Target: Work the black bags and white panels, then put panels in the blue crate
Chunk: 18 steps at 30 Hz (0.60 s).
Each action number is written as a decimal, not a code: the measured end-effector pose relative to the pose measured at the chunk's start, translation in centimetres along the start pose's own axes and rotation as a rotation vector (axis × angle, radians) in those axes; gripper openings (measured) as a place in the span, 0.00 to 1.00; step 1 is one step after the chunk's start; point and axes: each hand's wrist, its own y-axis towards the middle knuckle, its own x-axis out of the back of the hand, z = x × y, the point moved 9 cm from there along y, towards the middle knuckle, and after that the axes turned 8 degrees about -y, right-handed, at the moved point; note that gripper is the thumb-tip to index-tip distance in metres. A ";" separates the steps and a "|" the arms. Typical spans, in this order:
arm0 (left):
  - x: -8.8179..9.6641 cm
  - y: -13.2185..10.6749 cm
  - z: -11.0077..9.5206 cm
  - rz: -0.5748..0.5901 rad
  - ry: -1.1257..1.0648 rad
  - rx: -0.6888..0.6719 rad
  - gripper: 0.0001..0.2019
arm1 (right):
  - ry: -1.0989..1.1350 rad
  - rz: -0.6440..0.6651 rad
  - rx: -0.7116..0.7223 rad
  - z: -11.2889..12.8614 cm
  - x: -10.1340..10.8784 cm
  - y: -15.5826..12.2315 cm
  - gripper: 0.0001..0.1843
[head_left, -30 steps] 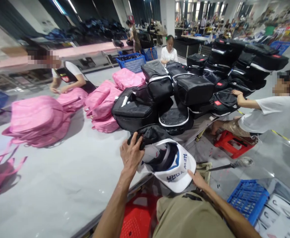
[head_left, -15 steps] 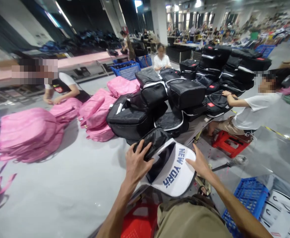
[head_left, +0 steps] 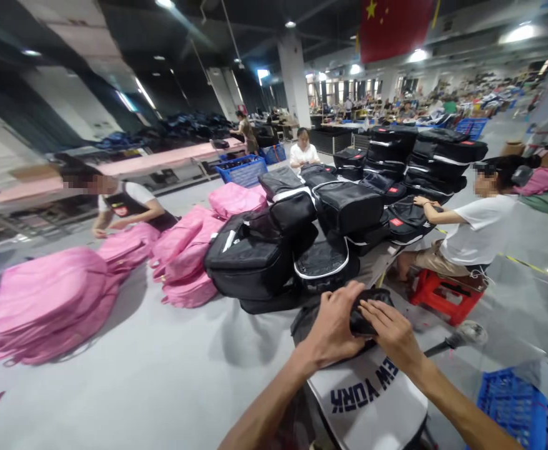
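Both forearms stretched forward from the near edge, converging over a black-and-white fabric backpack with "NEW YORK" lettering [head_left: 367, 400] at the near right of the grey table [head_left: 137, 375]. Left hand [head_left: 332, 328] palm down, fingers curled over and gripping the bag's crumpled black top. Right hand [head_left: 393, 331] just beside, fingers bent, pressing and pinching the same black fabric. Farther off, piled black backpacks [head_left: 302, 244]; far left, pink backpacks [head_left: 49, 303].
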 end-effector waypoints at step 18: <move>-29.6 3.7 -1.6 0.669 -0.197 -0.370 0.43 | -0.791 0.159 -0.685 -7.9 17.3 -19.9 0.22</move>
